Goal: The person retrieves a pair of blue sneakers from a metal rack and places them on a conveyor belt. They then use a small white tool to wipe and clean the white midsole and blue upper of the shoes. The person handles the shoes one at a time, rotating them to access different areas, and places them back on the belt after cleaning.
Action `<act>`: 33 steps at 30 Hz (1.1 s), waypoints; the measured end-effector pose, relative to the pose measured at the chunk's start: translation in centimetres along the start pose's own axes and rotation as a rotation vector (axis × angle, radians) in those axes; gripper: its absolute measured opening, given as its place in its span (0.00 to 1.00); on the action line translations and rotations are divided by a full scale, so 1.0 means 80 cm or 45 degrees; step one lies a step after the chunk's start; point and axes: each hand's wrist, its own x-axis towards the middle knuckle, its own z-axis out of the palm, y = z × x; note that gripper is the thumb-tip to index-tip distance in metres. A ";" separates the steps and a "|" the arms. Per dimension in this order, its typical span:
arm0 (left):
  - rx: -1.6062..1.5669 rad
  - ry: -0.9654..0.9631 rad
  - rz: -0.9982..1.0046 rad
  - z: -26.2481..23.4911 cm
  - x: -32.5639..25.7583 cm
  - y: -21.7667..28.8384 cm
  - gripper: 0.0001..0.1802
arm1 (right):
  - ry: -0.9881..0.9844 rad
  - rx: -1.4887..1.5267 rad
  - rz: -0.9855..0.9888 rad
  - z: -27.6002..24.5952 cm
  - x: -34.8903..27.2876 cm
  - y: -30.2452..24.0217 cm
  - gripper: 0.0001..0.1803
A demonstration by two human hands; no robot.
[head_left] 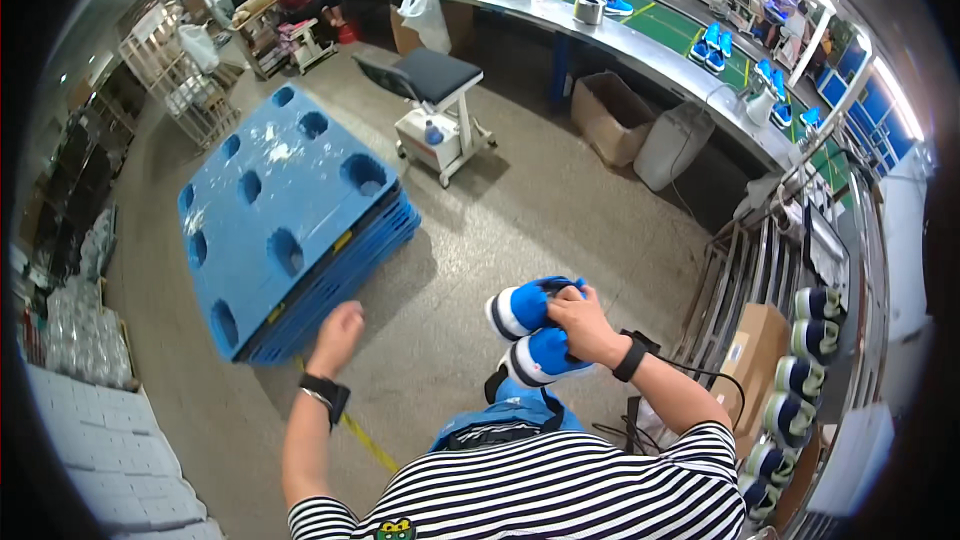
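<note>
The right hand [585, 325] has its fingers curled tight around a pair of blue shoes with white soles [530, 330]. The two shoes are pressed together, one above the other, and held up in the air in front of the person's striped shirt [560, 490]. The left hand [338, 332] holds nothing. Its fingers look loosely curled, and it hangs near the corner of a stack of flat blue plastic pallets with round holes [285, 215] on the grey floor [480, 230]. More blue and white shoes [800, 380] sit in a row on a metal rack [740, 280] at the right.
</note>
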 end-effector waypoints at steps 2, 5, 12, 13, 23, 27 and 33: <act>0.148 -0.321 -0.064 0.045 0.035 -0.026 0.13 | 0.065 -0.039 -0.123 -0.038 0.103 0.048 0.11; 0.521 -0.991 -0.547 0.108 0.019 -0.086 0.19 | 0.062 -0.023 -0.228 -0.102 0.247 0.119 0.14; 0.448 -1.643 -0.659 0.169 0.346 -0.070 0.22 | 0.124 -0.287 -0.375 -0.201 0.563 0.336 0.16; 0.469 -1.665 -0.622 0.168 0.425 -0.059 0.22 | 0.061 -0.258 -0.346 -0.217 0.599 0.365 0.14; 0.188 -0.158 0.491 0.139 1.283 0.257 0.12 | 0.240 -0.460 -0.551 -0.388 0.935 0.699 0.13; -0.242 -0.169 0.249 0.168 1.413 0.328 0.14 | 0.252 -0.631 -0.761 -0.418 1.097 0.851 0.07; -0.183 -0.226 0.116 0.190 1.550 0.338 0.15 | 0.180 -0.708 -0.922 -0.463 1.320 1.020 0.07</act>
